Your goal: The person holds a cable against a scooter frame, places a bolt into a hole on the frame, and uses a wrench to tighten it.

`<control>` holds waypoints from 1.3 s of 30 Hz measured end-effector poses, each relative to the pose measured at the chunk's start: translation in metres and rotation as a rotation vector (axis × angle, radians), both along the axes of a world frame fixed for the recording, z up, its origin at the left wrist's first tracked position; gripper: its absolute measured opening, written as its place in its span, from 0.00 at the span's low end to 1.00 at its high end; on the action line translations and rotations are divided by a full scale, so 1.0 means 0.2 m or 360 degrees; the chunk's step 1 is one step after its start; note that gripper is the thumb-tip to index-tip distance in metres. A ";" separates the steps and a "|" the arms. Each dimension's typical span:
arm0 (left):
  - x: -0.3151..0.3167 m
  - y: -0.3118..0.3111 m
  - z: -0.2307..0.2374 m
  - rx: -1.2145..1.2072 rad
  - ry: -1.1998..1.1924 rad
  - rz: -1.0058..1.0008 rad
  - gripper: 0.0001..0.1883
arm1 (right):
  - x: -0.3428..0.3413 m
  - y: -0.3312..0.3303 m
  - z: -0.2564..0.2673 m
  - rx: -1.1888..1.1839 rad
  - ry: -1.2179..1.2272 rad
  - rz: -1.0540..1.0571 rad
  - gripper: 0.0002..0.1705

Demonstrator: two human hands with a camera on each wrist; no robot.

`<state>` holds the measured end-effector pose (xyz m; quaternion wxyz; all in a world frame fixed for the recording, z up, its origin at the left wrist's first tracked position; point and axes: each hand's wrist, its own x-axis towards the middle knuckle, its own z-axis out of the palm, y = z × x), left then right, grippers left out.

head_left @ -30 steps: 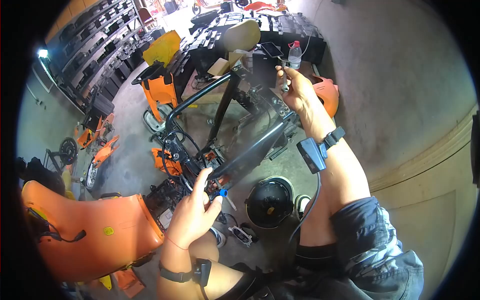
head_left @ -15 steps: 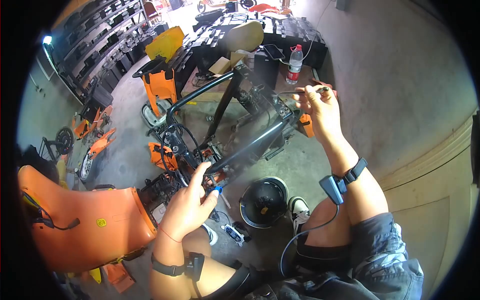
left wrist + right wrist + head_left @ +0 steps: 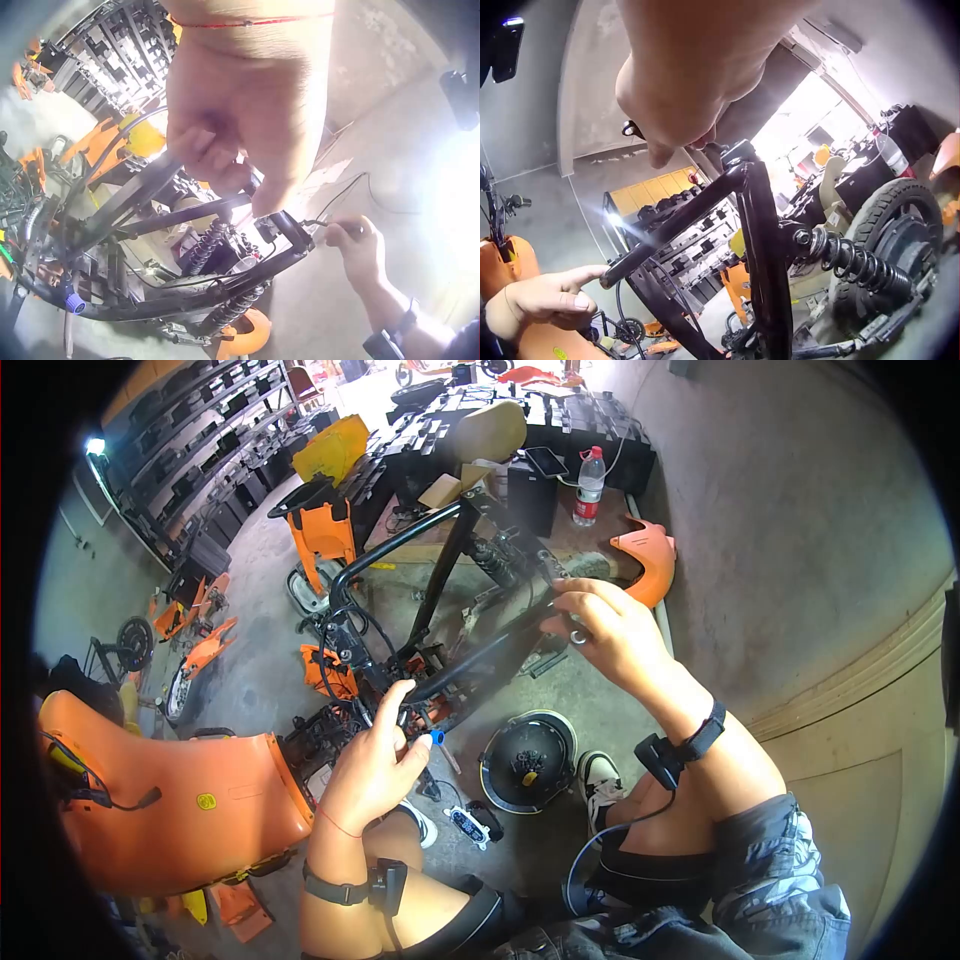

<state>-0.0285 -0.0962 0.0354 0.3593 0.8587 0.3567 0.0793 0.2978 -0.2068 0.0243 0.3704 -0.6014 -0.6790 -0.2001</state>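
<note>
Head view, frame: black tubular vehicle frame [image 3: 490, 650], centre of the picture; near tube slants from lower left to upper right between the hands.
Head view, left hand: left hand [image 3: 372, 780], lower centre; index finger straight, reaching the near tube, thumb apart, nothing grasped; presumably set there to steady or mark the tube.
Head view, right hand: right hand [image 3: 625, 635], right of centre; grasps a small metal wrench [image 3: 578, 637], ring end showing; likely held so to bring the other end to a fastener.
Head view, edges: orange body panel [image 3: 170, 800] bounds the lower left; black round shell [image 3: 530, 760] lies below the frame; orange fender [image 3: 655, 560], upper right, beside the wall [image 3: 790, 560].
Head view, room: wall well apart from the right hand, so the wrist seems free to turn.
Left wrist view, wrench: tip beside the frame's corner, right of centre; contact cannot be told.
Left wrist view, obstacles: coil spring [image 3: 202, 251] under the tubes; blue cap [image 3: 74, 304], lower left.
Right wrist view, tube: left fingertip touches it at left.
Right wrist view, clearance: wheel [image 3: 866, 225], right, likely narrows room below.
</note>
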 end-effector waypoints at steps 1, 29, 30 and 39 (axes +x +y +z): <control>0.00 0.00 -0.01 0.0000 -0.0012 -0.0003 0.40 | -0.01 0.01 0.00 0.0001 0.0004 -0.0003 0.16; -0.01 0.01 0.01 -0.0044 -0.0037 0.0015 0.38 | 0.03 0.02 -0.05 0.0113 0.0352 0.0091 0.14; -0.01 0.01 0.02 -0.0030 0.0004 0.0010 0.38 | 0.06 0.01 -0.04 0.0103 0.0393 0.0155 0.15; 0.00 0.01 0.06 -0.0078 0.0071 0.0004 0.38 | 0.09 0.13 -0.26 0.0504 0.0700 0.0289 0.13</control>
